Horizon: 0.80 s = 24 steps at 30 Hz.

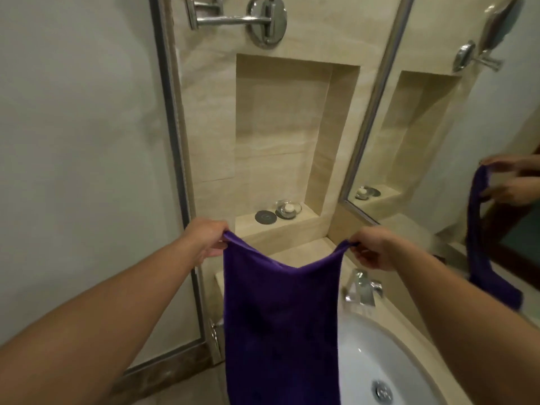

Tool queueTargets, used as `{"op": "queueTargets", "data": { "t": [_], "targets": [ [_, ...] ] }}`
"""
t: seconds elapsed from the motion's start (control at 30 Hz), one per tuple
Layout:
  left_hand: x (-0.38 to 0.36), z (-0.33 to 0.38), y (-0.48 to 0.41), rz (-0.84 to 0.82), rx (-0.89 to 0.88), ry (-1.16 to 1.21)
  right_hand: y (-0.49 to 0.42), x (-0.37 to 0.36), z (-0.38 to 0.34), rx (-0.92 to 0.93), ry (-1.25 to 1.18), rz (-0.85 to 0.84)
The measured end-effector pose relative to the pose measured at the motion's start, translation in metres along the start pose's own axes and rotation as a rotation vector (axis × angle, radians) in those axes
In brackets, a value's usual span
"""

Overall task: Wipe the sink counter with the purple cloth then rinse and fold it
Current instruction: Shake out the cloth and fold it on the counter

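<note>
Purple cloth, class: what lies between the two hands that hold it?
In the head view, only the top edge of the purple cloth runs between the left hand and the right hand, sagging in a V at the middle.

Dim warm light, soft blur throughout, wide-angle bending at edges.

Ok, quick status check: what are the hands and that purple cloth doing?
Top corners pinched by left hand and right hand. Hanging spread by the white oval sink: purple terry cloth. Just under right hand: chrome faucet.
</note>
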<state>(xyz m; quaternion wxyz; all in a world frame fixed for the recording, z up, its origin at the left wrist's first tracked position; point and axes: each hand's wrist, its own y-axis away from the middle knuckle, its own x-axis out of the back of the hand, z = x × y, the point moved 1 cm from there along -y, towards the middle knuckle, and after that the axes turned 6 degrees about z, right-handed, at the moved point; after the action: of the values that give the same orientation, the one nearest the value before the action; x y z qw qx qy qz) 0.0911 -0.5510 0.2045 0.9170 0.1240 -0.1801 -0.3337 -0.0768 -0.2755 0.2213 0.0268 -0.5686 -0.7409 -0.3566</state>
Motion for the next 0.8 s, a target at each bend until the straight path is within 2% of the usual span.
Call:
{"op": "queueTargets", "data": {
  "t": [0.07,0.2,0.3,0.37,0.6,0.8],
  "targets": [
    [-0.012,0.039,-0.026,0.073,-0.079,0.120,-0.022,-0.007,-0.048,0.111,-0.122,-0.004],
    [-0.002,0.131,-0.045,0.287,-0.355,0.267,-0.027,0.010,-0.140,0.346,-0.341,0.030],
    [0.015,0.175,-0.028,0.448,-0.520,0.345,-0.007,0.038,-0.174,0.446,-0.408,0.047],
    [0.023,0.185,-0.014,0.457,-0.580,0.380,0.011,0.052,-0.175,0.475,-0.401,0.068],
    [0.046,0.135,0.052,0.406,-0.571,0.452,0.065,0.075,-0.117,0.433,-0.290,0.150],
    [0.054,0.039,0.108,0.263,-0.368,0.378,0.086,0.075,-0.026,0.252,-0.279,0.199]
  ]
}}
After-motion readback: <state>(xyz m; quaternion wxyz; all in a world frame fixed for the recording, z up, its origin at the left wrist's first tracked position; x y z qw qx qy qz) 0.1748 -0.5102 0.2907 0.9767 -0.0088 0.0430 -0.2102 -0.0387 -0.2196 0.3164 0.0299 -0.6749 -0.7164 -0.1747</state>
